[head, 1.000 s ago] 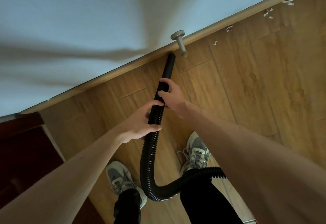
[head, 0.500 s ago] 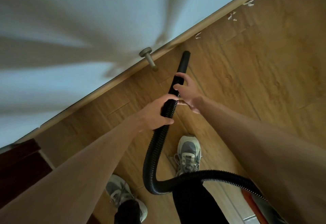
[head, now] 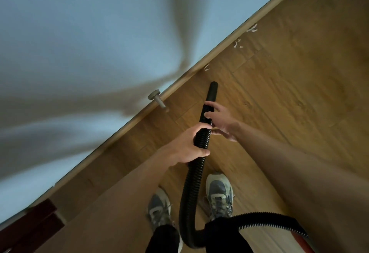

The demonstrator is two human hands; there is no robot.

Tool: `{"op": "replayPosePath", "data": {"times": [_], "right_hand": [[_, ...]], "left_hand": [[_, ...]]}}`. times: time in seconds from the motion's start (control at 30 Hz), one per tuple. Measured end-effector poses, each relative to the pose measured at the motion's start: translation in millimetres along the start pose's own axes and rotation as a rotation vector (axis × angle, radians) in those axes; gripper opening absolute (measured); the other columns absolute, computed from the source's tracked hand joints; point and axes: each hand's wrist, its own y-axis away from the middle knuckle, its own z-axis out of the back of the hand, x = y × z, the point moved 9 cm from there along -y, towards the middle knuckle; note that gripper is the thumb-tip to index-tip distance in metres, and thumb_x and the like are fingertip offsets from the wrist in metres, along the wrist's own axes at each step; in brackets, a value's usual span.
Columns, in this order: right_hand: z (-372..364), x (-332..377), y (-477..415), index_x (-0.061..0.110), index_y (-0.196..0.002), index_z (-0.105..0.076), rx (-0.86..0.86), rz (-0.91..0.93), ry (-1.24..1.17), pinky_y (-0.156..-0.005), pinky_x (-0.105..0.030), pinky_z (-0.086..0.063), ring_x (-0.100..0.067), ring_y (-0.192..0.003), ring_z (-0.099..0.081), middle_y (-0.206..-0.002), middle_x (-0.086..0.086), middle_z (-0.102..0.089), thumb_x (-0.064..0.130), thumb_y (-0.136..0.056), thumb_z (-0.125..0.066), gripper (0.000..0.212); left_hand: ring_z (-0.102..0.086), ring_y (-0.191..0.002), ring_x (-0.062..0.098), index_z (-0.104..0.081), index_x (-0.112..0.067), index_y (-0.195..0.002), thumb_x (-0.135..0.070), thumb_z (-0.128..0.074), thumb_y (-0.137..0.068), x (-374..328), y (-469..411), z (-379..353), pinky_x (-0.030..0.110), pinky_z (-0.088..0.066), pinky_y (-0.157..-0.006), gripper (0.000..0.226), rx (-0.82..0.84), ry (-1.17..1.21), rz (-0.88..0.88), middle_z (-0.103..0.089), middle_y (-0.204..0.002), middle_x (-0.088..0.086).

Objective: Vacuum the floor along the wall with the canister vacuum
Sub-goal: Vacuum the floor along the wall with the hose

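Head view: the left hand [head: 187, 145] has its fingers wrapped tight round the ribbed black hose [head: 192, 189]; the right hand [head: 221, 121] sits just ahead, fingers loosely curled on the smooth nozzle [head: 210, 101]. The nozzle tip points at white scraps [head: 206, 67] beside the baseboard [head: 217, 51]. Open wooden floor [head: 289, 93] lies to the right. The doorstop [head: 157, 101] stands left. The hose runs off behind the legs; the canister is cut off.

Doorstop [head: 157, 101]: at baseboard | nozzle [head: 212, 91]: right of doorstop | scraps [head: 238, 43]: farther right along baseboard
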Motion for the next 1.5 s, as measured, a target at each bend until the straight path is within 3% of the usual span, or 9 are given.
{"op": "replayPosePath", "data": {"times": [0.13,0.3,0.53,0.73,0.93,1.23,1.37,1.43,1.5], "right_hand": [[-14.4,7.1,-5.6,0.033,-0.139,-0.049,-0.014,0.029,0.013,-0.060,-0.030,-0.054,-0.020,-0.093,-0.062,-0.121,-0.008,-0.056,0.006,-0.098,-0.048,0.049],[-44.9,19.8,-15.5,0.032,-0.139,-0.048,0.039,0.071,0.062,-0.070,-0.034,-0.059,-0.022,-0.096,-0.062,-0.121,-0.009,-0.056,0.004,-0.096,-0.045,0.051],[-53.7,24.2,-24.1,0.033,-0.139,-0.048,0.025,0.075,0.039,-0.060,-0.032,-0.057,-0.027,-0.096,-0.062,-0.125,-0.012,-0.054,0.003,-0.095,-0.044,0.053],[-34.9,33.8,-32.2,0.033,-0.136,-0.050,-0.020,0.081,0.015,-0.044,-0.021,-0.048,-0.018,-0.076,-0.058,-0.109,-0.006,-0.055,0.002,-0.094,-0.042,0.053],[-10.0,36.9,-29.5,0.036,-0.138,-0.049,-0.091,0.080,-0.037,-0.055,-0.028,-0.053,-0.022,-0.086,-0.063,-0.115,-0.009,-0.058,0.006,-0.094,-0.041,0.053],[-4.3,49.4,-20.9,0.034,-0.142,-0.044,-0.060,0.034,-0.093,-0.061,-0.031,-0.056,-0.023,-0.088,-0.062,-0.119,-0.011,-0.057,0.008,-0.095,-0.042,0.054],[0.9,63.1,-22.1,0.034,-0.144,-0.042,-0.026,0.037,-0.100,-0.055,-0.027,-0.054,-0.022,-0.088,-0.061,-0.129,-0.011,-0.051,0.007,-0.096,-0.042,0.055],[9.9,71.5,-25.7,0.035,-0.143,-0.042,-0.028,0.051,-0.090,-0.060,-0.029,-0.056,-0.023,-0.091,-0.061,-0.131,-0.011,-0.050,0.008,-0.095,-0.042,0.055],[22.7,79.2,-30.1,0.035,-0.144,-0.041,-0.032,0.059,-0.091,-0.068,-0.032,-0.059,-0.023,-0.093,-0.060,-0.131,-0.010,-0.049,0.007,-0.095,-0.042,0.056]], "left_hand": [[-0.056,-0.102,0.005,-0.041,-0.036,-0.139,-0.010,-0.073,-0.088,7.3,0.2,14.4,0.023,-0.054,-0.080,0.066,-0.001,0.046,0.012,-0.052,-0.120,-0.007],[-0.059,-0.105,0.013,-0.042,-0.036,-0.135,-0.006,-0.072,-0.087,23.5,3.0,30.3,0.026,-0.056,-0.076,0.064,-0.036,0.142,0.026,-0.055,-0.117,-0.004],[-0.059,-0.102,0.006,-0.043,-0.035,-0.134,-0.004,-0.070,-0.088,27.6,0.4,45.1,0.016,-0.052,-0.074,0.062,-0.039,0.112,0.034,-0.058,-0.117,0.000],[-0.059,-0.106,0.008,-0.044,-0.041,-0.133,-0.006,-0.072,-0.087,17.1,-13.4,45.0,0.035,-0.053,-0.091,0.065,-0.026,0.089,0.059,-0.058,-0.115,-0.007],[-0.054,-0.098,-0.001,-0.042,-0.044,-0.136,-0.011,-0.072,-0.089,-3.5,-26.5,41.9,0.023,-0.047,-0.073,0.065,-0.001,0.030,0.057,-0.057,-0.115,-0.010],[-0.060,-0.101,0.010,-0.042,-0.035,-0.139,-0.007,-0.072,-0.088,-26.8,-24.1,50.1,0.014,-0.055,-0.060,0.065,0.062,0.006,0.051,-0.057,-0.124,-0.002],[-0.062,-0.111,0.015,-0.049,-0.037,-0.132,-0.005,-0.075,-0.084,-43.6,-30.9,60.6,0.038,-0.057,-0.093,0.062,0.046,0.002,0.033,-0.061,-0.128,0.001],[-0.064,-0.111,0.020,-0.051,-0.036,-0.130,-0.004,-0.075,-0.084,-53.0,-37.4,62.0,0.045,-0.056,-0.095,0.061,0.048,0.024,0.027,-0.062,-0.128,0.004],[-0.067,-0.102,0.020,-0.051,-0.035,-0.131,-0.003,-0.073,-0.085,-63.6,-45.7,60.1,0.044,-0.059,-0.085,0.060,0.053,0.056,0.029,-0.064,-0.122,0.007]]}}
